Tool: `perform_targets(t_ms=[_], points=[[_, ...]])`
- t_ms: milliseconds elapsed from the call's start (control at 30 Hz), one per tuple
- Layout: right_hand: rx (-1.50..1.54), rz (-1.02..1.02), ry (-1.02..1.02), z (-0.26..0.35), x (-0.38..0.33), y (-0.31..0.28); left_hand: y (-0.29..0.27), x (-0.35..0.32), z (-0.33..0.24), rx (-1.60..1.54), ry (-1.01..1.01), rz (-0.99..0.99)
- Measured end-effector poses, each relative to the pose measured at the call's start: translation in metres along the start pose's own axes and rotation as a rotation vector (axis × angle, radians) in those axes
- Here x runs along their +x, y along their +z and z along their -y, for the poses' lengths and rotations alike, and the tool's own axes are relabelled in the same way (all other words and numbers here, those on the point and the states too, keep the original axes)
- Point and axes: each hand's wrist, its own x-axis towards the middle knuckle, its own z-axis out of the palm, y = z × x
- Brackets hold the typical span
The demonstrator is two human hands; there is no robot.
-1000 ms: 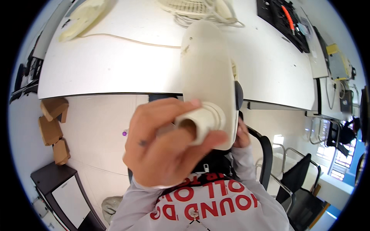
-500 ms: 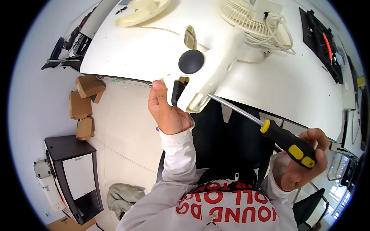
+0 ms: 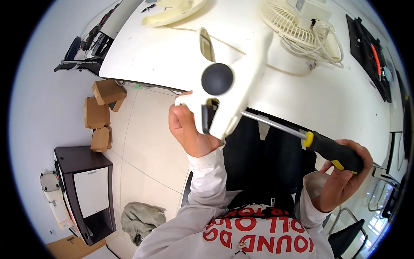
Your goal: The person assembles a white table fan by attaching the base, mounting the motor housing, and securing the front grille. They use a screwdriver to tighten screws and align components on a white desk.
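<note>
My left hand (image 3: pixel 186 133) is closed around the lower end of a cream plastic fan clamp base (image 3: pixel 248 73), holding it above the table's front edge. A round black disc (image 3: pixel 217 79) sits on its face, with a black insert (image 3: pixel 207 117) in the slot below. In my right hand (image 3: pixel 347 179) is a screwdriver (image 3: pixel 330 149) with a black and yellow handle, fingers wrapped round the grip. Its metal shank points left and meets the base's right side near the lower end. The tip is hidden there.
On the white table (image 3: pixel 142 56) lie a cream fan grille (image 3: pixel 286 21) with a coiled cord (image 3: pixel 317 45), a cream curved cover (image 3: pixel 174 15) and a black tool case (image 3: pixel 366 56) at right. Cardboard boxes (image 3: pixel 97 113) and a dark cabinet (image 3: pixel 82 162) stand on the left.
The clamp base has tilted, and its black disc faces me more directly. The screwdriver handle has rotated in my right hand, its yellow patches now lower. The whole view has shifted slightly.
</note>
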Motion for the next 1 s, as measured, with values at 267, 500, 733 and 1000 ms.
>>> perform_targets(t_ms=[267, 500, 733, 1000], points=[[0.236, -0.057, 0.138, -0.004, -0.005, 0.012, -0.006, 0.002, -0.007, 0.211, 0.158, 0.092], [-0.095, 0.121, 0.148, -0.007, -0.009, -0.025, -0.007, 0.001, -0.018, 0.139, 0.079, 0.153], [0.079, 0.19, -0.18, -0.021, -0.004, -0.028, -0.009, 0.002, -0.011, 0.159, 0.064, 0.088], [-0.177, 0.003, 0.154, 0.001, -0.011, -0.015, -0.018, 0.004, -0.009, 0.153, 0.052, 0.077]])
